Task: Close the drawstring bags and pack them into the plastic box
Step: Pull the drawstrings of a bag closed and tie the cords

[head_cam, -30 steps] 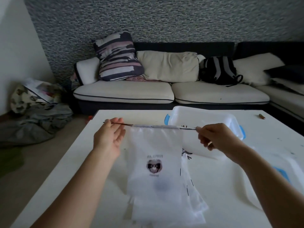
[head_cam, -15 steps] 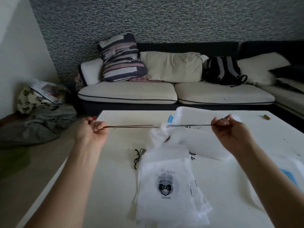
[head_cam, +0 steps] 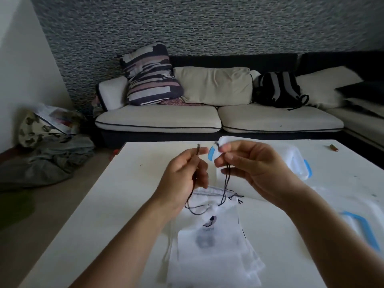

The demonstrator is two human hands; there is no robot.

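While the left hand (head_cam: 182, 173) and right hand (head_cam: 247, 165) each pinch a black drawstring end (head_cam: 225, 183), the cinched bag (head_cam: 214, 204) sits on the pile (head_cam: 214, 256); plastic box (head_cam: 295, 161) behind looks empty, so packing's barely started.

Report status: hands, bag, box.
Left hand and right hand each pinch a dark cord end. Drawstring bag cinched, lying on the pile. Plastic box open behind; nothing in the way.
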